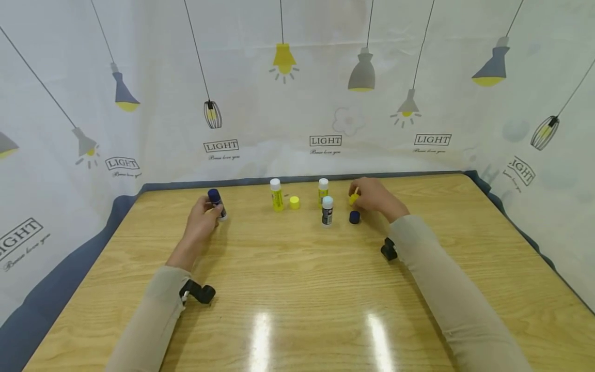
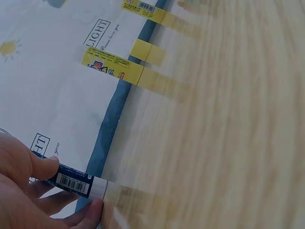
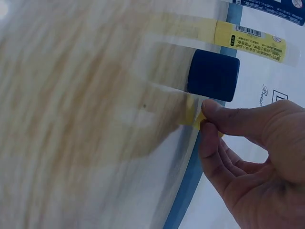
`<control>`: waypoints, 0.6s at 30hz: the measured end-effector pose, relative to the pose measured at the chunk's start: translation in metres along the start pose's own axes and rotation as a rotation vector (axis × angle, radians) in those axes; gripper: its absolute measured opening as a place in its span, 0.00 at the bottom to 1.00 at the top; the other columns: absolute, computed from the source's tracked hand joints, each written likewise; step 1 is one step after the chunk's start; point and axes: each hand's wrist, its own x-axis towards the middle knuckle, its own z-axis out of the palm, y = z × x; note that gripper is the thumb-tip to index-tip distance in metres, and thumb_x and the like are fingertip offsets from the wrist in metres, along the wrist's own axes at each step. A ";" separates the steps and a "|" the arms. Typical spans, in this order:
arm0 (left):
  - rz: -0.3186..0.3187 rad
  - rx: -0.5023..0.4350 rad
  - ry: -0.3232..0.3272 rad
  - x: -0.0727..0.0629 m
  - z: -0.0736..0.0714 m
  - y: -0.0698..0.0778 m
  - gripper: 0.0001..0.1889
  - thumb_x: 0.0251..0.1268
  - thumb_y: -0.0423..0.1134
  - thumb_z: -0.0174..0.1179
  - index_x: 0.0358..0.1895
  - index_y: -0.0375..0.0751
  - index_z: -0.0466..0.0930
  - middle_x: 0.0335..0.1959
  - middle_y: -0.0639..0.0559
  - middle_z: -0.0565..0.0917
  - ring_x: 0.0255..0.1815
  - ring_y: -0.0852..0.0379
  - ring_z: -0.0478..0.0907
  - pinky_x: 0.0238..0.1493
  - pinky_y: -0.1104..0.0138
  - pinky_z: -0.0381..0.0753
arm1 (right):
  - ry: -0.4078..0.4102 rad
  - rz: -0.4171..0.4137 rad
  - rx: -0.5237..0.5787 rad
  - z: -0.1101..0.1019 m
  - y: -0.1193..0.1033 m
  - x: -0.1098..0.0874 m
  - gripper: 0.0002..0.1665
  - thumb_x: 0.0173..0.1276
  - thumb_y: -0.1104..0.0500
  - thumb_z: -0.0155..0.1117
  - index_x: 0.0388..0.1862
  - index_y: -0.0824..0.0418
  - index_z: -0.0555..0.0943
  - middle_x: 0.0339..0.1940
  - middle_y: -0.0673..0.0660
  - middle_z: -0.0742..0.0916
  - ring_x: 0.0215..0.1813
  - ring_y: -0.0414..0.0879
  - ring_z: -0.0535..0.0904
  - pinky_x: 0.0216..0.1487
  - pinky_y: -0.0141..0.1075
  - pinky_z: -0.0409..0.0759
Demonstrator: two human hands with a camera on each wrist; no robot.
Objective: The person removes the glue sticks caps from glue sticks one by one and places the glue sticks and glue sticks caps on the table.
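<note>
On the left, my left hand (image 1: pixel 201 221) grips a dark blue glue stick (image 1: pixel 215 199) with its blue cap on. The left wrist view has the thumb across the barcode side of this glue stick (image 2: pixel 71 182), fingers behind it, its white base at the tabletop. My right hand (image 1: pixel 374 196) pinches a yellow cap (image 1: pixel 354 199) between thumb and forefinger, low over the wood. Close by that hand stands a dark blue cap (image 1: pixel 355 217), large in the right wrist view. An uncapped blue glue stick (image 1: pixel 327 213) stands left of it, partly covering a yellow glue stick (image 1: pixel 323 185).
Another uncapped yellow glue stick (image 1: pixel 277 199) stands upright near the back, with a loose yellow cap (image 1: pixel 295 202) to its right. A wooden table (image 1: pixel 288 268) reaches back to a lamp-printed cloth (image 1: pixel 288 113). Small black cameras (image 1: pixel 200 293) sit on both wrists.
</note>
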 end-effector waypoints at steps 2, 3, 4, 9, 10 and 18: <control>-0.002 0.008 0.006 0.001 0.000 0.000 0.25 0.85 0.41 0.46 0.77 0.36 0.59 0.78 0.35 0.65 0.65 0.44 0.73 0.57 0.60 0.77 | -0.020 -0.002 -0.010 -0.001 -0.002 0.000 0.20 0.67 0.67 0.67 0.58 0.65 0.84 0.58 0.69 0.85 0.58 0.63 0.81 0.54 0.52 0.83; -0.003 0.013 0.009 0.001 0.001 0.000 0.25 0.85 0.41 0.46 0.77 0.36 0.59 0.77 0.35 0.66 0.64 0.44 0.73 0.55 0.61 0.77 | -0.030 -0.001 -0.014 -0.001 -0.003 0.001 0.20 0.67 0.67 0.66 0.58 0.65 0.84 0.59 0.69 0.85 0.59 0.63 0.81 0.55 0.52 0.83; -0.004 0.017 0.012 0.001 0.001 0.000 0.25 0.85 0.41 0.46 0.77 0.36 0.60 0.77 0.34 0.66 0.63 0.44 0.73 0.54 0.62 0.77 | -0.038 0.005 -0.015 -0.002 -0.004 0.001 0.21 0.67 0.67 0.66 0.59 0.64 0.84 0.60 0.69 0.85 0.61 0.63 0.81 0.56 0.52 0.83; 0.008 0.059 0.027 0.003 0.002 0.000 0.24 0.82 0.35 0.49 0.76 0.35 0.61 0.76 0.33 0.68 0.68 0.41 0.72 0.56 0.60 0.78 | -0.069 -0.003 -0.029 -0.003 -0.005 0.001 0.22 0.69 0.69 0.63 0.61 0.64 0.83 0.64 0.70 0.83 0.66 0.67 0.79 0.61 0.56 0.81; 0.010 0.070 0.031 0.003 0.001 0.000 0.24 0.82 0.34 0.49 0.76 0.35 0.62 0.76 0.33 0.68 0.71 0.40 0.71 0.59 0.57 0.77 | -0.073 -0.004 -0.026 -0.003 -0.004 0.001 0.22 0.70 0.69 0.62 0.62 0.64 0.83 0.64 0.71 0.83 0.66 0.67 0.78 0.62 0.56 0.81; 0.005 0.103 0.047 0.002 0.001 0.001 0.22 0.81 0.34 0.51 0.73 0.35 0.66 0.74 0.33 0.70 0.77 0.37 0.65 0.72 0.47 0.70 | -0.089 0.006 0.002 -0.003 0.000 0.003 0.24 0.72 0.69 0.59 0.66 0.65 0.79 0.65 0.73 0.82 0.66 0.67 0.79 0.62 0.56 0.82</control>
